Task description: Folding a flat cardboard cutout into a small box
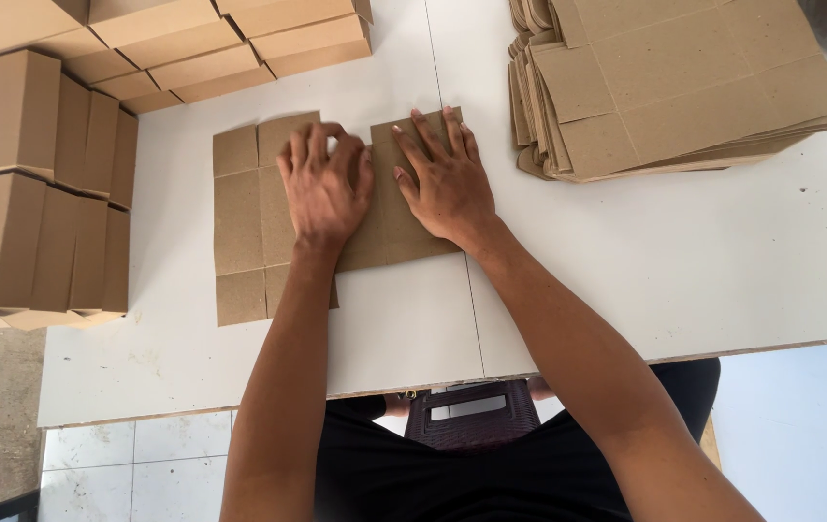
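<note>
A flat brown cardboard box blank [244, 222] lies on the white table [674, 261] in front of me, its right part folded over. My left hand [326, 184] presses flat on the middle of the blank, fingers bent. My right hand [442, 179] lies palm down on the folded right panel, fingers spread toward the far edge. Both hands touch the cardboard and sit side by side, almost touching.
A thick stack of unfolded cardboard blanks [674, 82] sits at the far right. Assembled brown boxes [36, 184] are piled at the left edge and more boxes [191, 43] along the far left. Tiled floor [133, 464] shows below the table's near edge.
</note>
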